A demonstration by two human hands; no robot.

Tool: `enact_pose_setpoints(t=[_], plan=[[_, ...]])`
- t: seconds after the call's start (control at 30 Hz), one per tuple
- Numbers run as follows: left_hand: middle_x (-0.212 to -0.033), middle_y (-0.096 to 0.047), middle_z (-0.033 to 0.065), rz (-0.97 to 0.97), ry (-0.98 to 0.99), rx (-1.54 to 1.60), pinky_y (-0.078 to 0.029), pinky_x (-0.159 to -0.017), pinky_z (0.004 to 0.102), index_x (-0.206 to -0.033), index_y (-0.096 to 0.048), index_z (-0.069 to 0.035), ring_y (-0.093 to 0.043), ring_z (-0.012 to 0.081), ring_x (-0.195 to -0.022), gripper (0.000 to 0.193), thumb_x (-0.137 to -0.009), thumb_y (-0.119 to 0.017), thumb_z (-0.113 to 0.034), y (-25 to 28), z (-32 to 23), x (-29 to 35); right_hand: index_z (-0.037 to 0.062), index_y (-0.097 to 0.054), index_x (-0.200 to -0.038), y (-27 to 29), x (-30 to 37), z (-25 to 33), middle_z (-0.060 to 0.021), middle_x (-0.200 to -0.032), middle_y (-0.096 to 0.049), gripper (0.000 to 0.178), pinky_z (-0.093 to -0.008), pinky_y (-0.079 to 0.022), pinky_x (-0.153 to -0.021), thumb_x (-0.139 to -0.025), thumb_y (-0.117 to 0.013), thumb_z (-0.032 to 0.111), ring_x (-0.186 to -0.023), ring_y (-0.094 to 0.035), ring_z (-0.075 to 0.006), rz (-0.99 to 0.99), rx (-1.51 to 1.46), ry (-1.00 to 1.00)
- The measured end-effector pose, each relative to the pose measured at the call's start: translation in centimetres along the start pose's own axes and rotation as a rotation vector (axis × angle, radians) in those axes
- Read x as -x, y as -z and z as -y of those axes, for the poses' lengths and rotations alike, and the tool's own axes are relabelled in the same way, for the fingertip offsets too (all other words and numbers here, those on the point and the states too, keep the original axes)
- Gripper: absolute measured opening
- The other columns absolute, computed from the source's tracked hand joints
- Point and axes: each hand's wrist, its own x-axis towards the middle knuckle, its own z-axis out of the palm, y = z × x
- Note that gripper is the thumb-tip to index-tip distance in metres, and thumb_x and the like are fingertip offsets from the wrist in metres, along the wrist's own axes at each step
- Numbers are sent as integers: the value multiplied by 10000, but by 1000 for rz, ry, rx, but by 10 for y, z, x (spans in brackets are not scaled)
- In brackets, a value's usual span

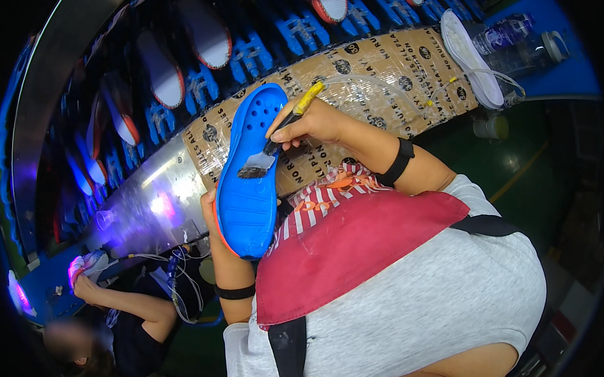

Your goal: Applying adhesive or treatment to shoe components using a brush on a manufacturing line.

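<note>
A bright blue shoe sole with round holes near its far end is held up, its inner face showing. My left hand grips it at the left edge; most of those fingers are hidden behind it. In my right hand is a glue brush with a black and yellow handle, a pale flat ferrule and dark bristles. The bristles touch the middle of the sole's inner face. From the handle's top a clear thin tube runs off to the right.
Cardboard covered with clear film lines the bench. Beyond it, a rack with blue holders carries several shoe parts. A white sole lies at the right beside a clear plastic bottle. At lower left a co-worker's hand holds a shoe.
</note>
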Motion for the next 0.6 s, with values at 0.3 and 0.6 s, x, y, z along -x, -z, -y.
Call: enact_pose_setpoints(t=[0.3,0.6], plan=[[-1175,-550,243,-11,-138,39,-515,-769,557,-1320,-416,-22,-603,404,-956,705,-792,-406,-488,21,-6,20,-12,-677,-935,22,11,30,-88,-708,-653,212,-184,-442,-513,-772,-701,121,-576,-580,-97,-137,50,187],[-1136,-560,246,-41,-290,120,-521,-757,530,-1304,-424,-2,-607,394,-920,737,-791,-372,-528,9,-3,6,26,-675,-1005,-3,10,28,-52,-769,-667,264,-204,-442,-525,-795,-700,183,-599,-564,-76,-217,310,455]])
